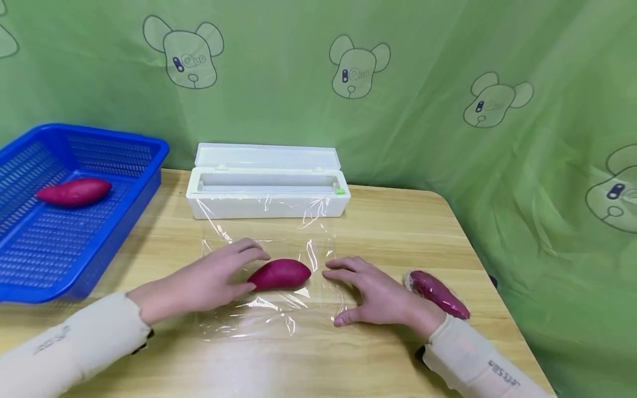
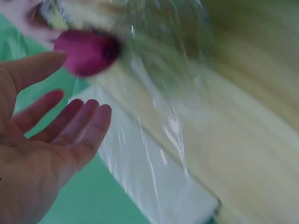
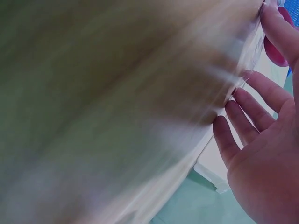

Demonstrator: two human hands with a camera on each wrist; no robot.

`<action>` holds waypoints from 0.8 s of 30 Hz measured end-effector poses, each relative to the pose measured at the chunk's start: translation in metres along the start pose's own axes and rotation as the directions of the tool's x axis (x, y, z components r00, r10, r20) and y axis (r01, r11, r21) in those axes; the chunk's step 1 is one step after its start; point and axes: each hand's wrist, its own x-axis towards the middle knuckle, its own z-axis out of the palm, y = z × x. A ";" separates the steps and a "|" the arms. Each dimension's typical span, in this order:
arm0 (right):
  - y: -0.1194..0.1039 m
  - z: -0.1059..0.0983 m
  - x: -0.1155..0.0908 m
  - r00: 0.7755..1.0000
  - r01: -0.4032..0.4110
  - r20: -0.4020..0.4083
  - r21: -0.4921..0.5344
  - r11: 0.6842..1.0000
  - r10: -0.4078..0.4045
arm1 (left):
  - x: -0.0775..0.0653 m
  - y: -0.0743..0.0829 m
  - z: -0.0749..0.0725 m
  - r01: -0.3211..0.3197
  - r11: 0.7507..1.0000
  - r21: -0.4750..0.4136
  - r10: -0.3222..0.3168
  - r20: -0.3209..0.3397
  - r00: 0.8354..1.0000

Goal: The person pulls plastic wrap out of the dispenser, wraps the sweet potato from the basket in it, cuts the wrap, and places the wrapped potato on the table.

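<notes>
A purple-red sweet potato (image 1: 280,274) lies on a sheet of clear plastic film (image 1: 271,318) spread over the table. At its left end is my left hand (image 1: 214,279), fingers spread; the left wrist view shows a gap between that hand (image 2: 56,144) and the sweet potato (image 2: 86,52). My right hand (image 1: 375,293) is right of the sweet potato, with its fingertips at the film's right edge. In the right wrist view, the fingers of the right hand (image 3: 261,135) are apart and lightly bent, and no object shows in the palm.
A white film dispenser box (image 1: 269,207) stands behind with its lid raised, the film running from it. At left, a blue basket (image 1: 124,221) contains another sweet potato (image 1: 74,192). A film-wrapped sweet potato (image 1: 440,294) lies near the table's right edge. A green curtain (image 1: 278,105) hangs behind.
</notes>
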 end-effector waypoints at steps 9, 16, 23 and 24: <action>-0.001 0.001 0.000 1.000 -0.010 -0.020 0.005 1.000 0.010 | -0.053 -0.032 -0.019 -0.029 0.994 0.106 0.023 0.058 0.998; 0.002 -0.001 -0.001 0.997 0.058 -0.056 0.010 0.998 -0.058 | -0.055 -0.044 -0.016 -0.047 0.996 0.075 0.037 0.138 0.990; 0.008 -0.005 -0.004 0.998 0.069 -0.010 0.096 0.993 -0.069 | -0.056 -0.053 -0.012 -0.091 0.989 0.117 0.080 0.102 0.992; 0.009 -0.005 -0.004 0.997 0.078 -0.005 0.097 0.992 -0.078 | -0.057 -0.055 -0.011 -0.103 0.987 0.123 0.092 0.093 0.991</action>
